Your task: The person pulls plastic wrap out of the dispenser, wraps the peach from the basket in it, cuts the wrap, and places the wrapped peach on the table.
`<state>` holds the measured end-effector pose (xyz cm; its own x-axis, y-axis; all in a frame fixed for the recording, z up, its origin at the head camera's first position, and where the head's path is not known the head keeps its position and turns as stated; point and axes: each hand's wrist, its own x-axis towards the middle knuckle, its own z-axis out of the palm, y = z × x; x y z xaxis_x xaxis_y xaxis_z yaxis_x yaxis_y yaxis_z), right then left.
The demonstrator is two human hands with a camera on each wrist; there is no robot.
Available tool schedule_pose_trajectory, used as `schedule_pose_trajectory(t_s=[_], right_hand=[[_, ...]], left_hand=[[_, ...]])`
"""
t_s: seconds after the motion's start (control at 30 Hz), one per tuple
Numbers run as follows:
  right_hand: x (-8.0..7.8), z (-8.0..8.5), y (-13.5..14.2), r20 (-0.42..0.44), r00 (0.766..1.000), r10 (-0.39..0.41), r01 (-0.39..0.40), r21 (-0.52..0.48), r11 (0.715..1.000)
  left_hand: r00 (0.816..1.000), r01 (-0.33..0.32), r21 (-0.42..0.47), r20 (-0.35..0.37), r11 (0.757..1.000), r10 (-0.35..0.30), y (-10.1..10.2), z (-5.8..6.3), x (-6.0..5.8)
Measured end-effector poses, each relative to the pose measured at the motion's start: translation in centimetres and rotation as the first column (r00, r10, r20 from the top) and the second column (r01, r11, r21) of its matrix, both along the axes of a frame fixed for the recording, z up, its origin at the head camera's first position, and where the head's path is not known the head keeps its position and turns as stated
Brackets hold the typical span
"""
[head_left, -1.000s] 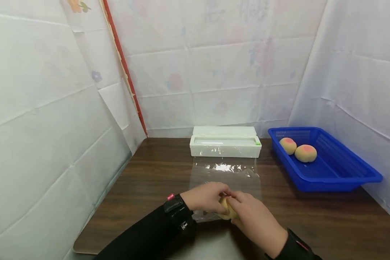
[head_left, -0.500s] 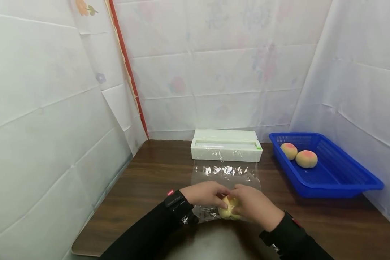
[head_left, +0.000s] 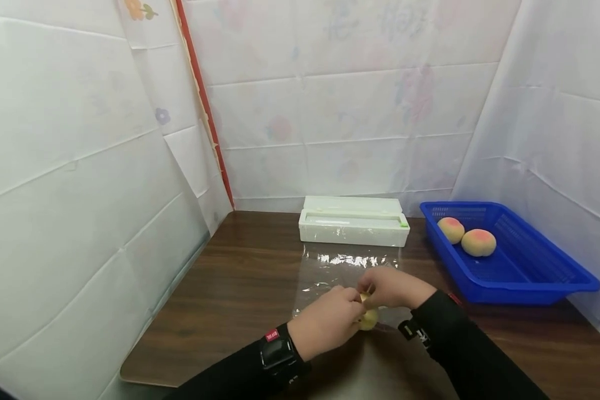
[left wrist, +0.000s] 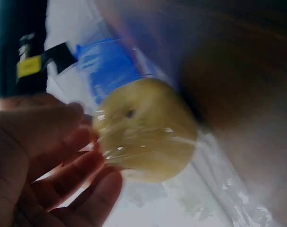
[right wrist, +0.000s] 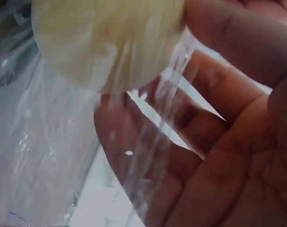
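Observation:
A pale yellow peach [head_left: 369, 320], partly under clear cling film [head_left: 325, 272], sits between both hands near the table's front edge. My left hand [head_left: 327, 322] holds it from the left, thumb and fingers curled at its side. From the right, my right hand [head_left: 392, 286] grips the peach with bent fingers. Creased film stretches over the peach [left wrist: 146, 132] in the left wrist view. In the right wrist view, the thumb touches the peach [right wrist: 105, 42] while film strands lie across the fingers [right wrist: 134, 142]. Part of the fruit is hidden by the hands in the head view.
The film runs back to a white cling film box [head_left: 352, 236] with its lid raised. At the right stands a blue basket [head_left: 520, 287] with two pink-topped peaches [head_left: 478, 243] inside. White sheeting [head_left: 350, 111] walls the brown wooden table [head_left: 230, 300] at the back and sides.
The right hand has shifted up over the peach's far side, with its wrist turned. My left hand has rolled over so its back shows more. The camera view has shifted slightly.

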<state>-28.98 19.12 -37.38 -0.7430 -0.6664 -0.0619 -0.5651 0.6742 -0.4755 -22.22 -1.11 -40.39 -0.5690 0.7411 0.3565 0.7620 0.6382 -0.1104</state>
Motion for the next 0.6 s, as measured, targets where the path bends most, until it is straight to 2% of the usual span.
schedule_pose_trajectory(t_s=[0.1, 0.23, 0.4, 0.6], right_hand=[[-1.0, 0.2, 0.1, 0.043, 0.999, -0.014, 0.012, 0.034, 0.999], [-2.0, 0.4, 0.3, 0.111, 0.994, -0.011, 0.005, 0.061, 0.998], [-3.4, 0.5, 0.8, 0.186, 0.982, 0.012, -0.026, 0.073, 0.997], [-4.3, 0.3, 1.3, 0.262, 0.965, -0.009, -0.003, 0.047, 0.999]], left_hand=[[0.998, -0.059, -0.004, 0.002, 0.998, 0.059, 0.4, -0.6, -0.3], [0.995, -0.098, 0.000, 0.000, 0.995, 0.098, 0.7, -0.9, -0.7], [0.994, -0.098, -0.011, -0.047, 0.995, 0.097, 0.8, -1.2, -1.4], [0.993, -0.093, -0.030, -0.077, 0.995, 0.091, 0.7, -1.3, -2.2]])
